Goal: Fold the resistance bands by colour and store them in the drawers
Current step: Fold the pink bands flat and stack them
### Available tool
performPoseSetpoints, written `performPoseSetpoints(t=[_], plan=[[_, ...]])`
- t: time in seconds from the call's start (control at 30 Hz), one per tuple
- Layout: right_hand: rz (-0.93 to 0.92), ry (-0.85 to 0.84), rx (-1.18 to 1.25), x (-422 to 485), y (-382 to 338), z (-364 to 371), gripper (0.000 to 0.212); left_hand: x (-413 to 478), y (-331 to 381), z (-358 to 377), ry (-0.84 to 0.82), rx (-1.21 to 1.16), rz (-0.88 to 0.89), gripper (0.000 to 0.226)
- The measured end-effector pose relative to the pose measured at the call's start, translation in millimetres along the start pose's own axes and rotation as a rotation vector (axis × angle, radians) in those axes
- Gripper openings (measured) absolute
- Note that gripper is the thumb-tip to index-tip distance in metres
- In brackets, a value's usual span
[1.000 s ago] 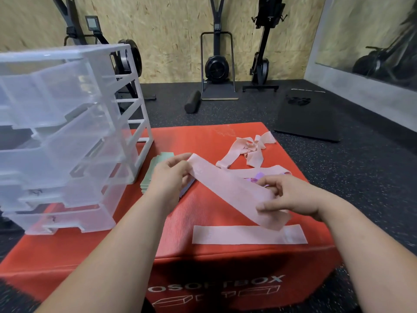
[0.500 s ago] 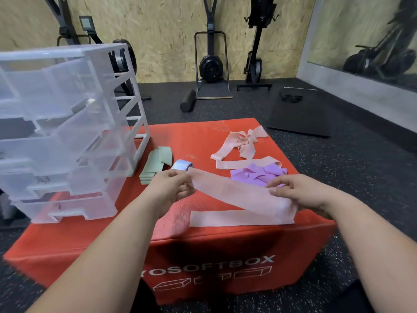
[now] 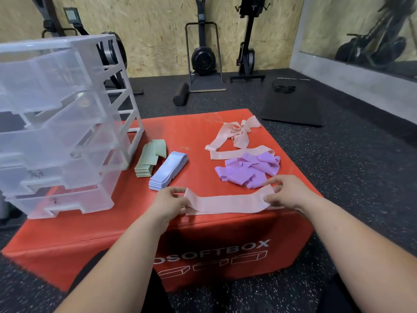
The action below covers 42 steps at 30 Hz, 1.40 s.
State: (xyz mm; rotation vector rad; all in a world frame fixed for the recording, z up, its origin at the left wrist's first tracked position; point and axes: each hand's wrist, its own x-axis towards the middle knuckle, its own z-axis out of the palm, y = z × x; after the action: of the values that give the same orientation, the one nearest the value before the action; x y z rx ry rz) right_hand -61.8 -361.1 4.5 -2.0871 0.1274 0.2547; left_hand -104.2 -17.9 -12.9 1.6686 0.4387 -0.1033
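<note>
**Pink band held flat at the front of the box**

The left hand (image 3: 171, 201) pinched one end of a pink band (image 3: 228, 202) and the right hand (image 3: 285, 192) pinched the other, the band lying along the front edge of the red box (image 3: 196, 136). Behind it lay a loose purple heap (image 3: 248, 171), more pink bands (image 3: 234, 138), and folded blue (image 3: 168, 171) and green (image 3: 150, 159) stacks beside the clear drawers (image 3: 63, 129).
</note>
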Motion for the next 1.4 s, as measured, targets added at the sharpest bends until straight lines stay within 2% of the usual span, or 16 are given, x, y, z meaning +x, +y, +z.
performPoseSetpoints(t=[0.2,0.3,0.43,0.53,0.67,0.87,1.17,1.3,1.4], plan=[[-0.008,0.027,0.122,-2.7,-3.4,-2.1,0.027,3.0,-3.5,-5.6,-0.016,0.022,-0.017,0.009],[-0.02,0.038,0.124,-5.9,-5.6,-3.1,0.019,2.7,-4.2,-7.4,0.004,0.036,0.001,0.015],[-0.009,0.149,0.136,-0.5,2.0,-10.3,0.016,4.0,-5.3,-7.9,0.12,0.04,0.062,0.018],[0.031,0.2,0.115,3.3,11.8,-17.6,0.015,6.0,-8.3,-10.2,0.155,0.161,0.131,0.017],[0.058,0.22,-0.005,5.2,25.6,-17.2,0.013,6.2,-12.3,-7.2,0.17,0.39,0.23,0.014],[-0.04,0.267,-0.317,4.2,27.5,-17.6,0.015,5.2,-13.4,-2.7,0.122,0.613,0.285,0.008],[-0.115,0.22,-0.606,7.9,28.6,-21.2,0.029,7.2,-18.7,-3.8,0.112,0.839,0.467,0.02],[-0.19,0.089,-0.628,7.8,26.3,-33.3,0.043,11.2,-18.1,-14.7,-0.089,0.918,0.584,0.048],[-0.22,-0.04,-0.69,6.3,28.8,-35.5,0.047,9.9,-15.9,-20.0,-0.15,0.986,0.613,0.049]])
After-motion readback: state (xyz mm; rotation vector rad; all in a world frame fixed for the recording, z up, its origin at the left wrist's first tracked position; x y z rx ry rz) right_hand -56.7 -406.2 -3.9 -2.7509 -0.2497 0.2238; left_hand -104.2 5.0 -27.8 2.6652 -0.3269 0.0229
